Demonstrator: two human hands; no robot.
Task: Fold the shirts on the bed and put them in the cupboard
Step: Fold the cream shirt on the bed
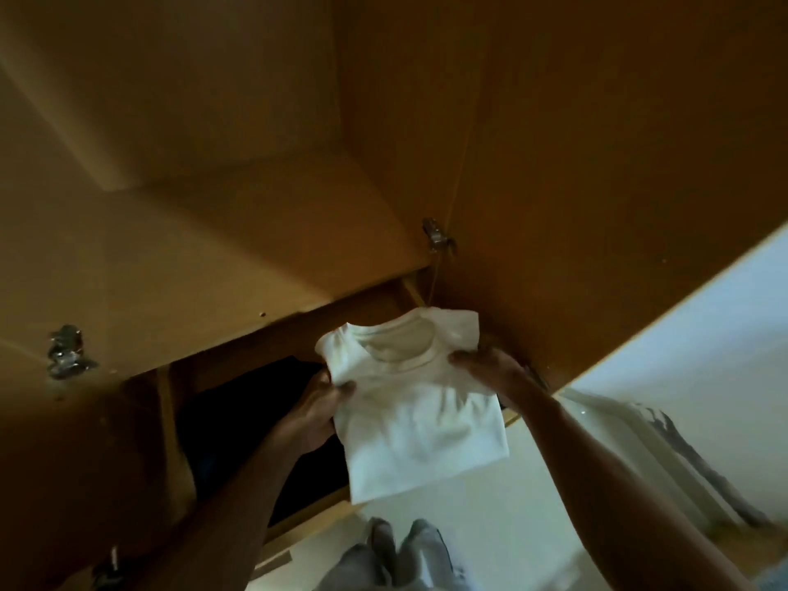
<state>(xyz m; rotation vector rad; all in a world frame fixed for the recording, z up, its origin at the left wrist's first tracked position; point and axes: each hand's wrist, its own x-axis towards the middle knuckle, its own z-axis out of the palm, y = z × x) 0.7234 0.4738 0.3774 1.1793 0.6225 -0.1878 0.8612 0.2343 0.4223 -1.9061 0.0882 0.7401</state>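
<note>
Open cupboard point(256, 258), folded white shirt point(415, 411) between both hands.

This is looking like a home, most likely a bedroom, seen at an open wardrobe. A brown wooden cupboard point(239, 249) is filling most of the view, its door point(597, 164) swinging open to the right on metal hinges point(436, 236). Dark clothing point(256, 420) is lying in the lower compartment below a bare shelf point(179, 300). A folded white shirt point(420, 415) is being held at the opening. Pale floor point(511, 526) is showing beneath, and a light wall point(703, 326) is standing beyond the door.
</note>
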